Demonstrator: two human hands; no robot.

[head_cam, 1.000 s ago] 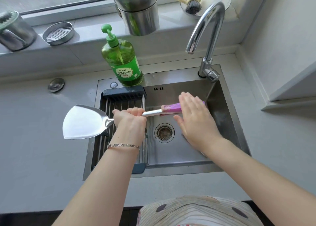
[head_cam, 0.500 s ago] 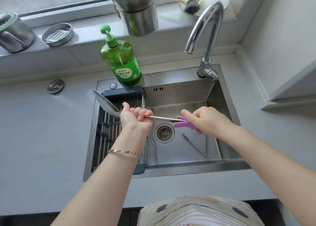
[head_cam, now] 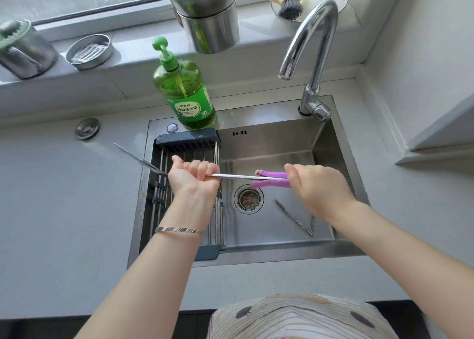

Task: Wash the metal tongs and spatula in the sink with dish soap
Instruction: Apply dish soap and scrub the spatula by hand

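I hold the metal spatula (head_cam: 238,176) level across the sink (head_cam: 277,143). My left hand (head_cam: 193,178) grips its steel shaft from below, fingers curled over it. The blade (head_cam: 136,157) sticks out left over the counter and is turned edge-on. My right hand (head_cam: 318,187) wraps the end of the purple handle (head_cam: 272,175), above the drain (head_cam: 248,199). The metal tongs (head_cam: 295,218) lie flat on the sink floor, partly under my right wrist. A green dish soap bottle (head_cam: 184,92) with a pump stands at the sink's back left rim.
A dark roll-up drying rack (head_cam: 187,143) covers the sink's left part. The chrome faucet (head_cam: 313,43) arches over the back right; no water runs. On the sill stand stacked steel pots (head_cam: 207,12), a brush (head_cam: 289,5) and a small round tin (head_cam: 89,51).
The spatula has rolled from blade-flat to edge-on. My right hand went from lying flat over the purple handle to gripping its end, and slid slightly right.
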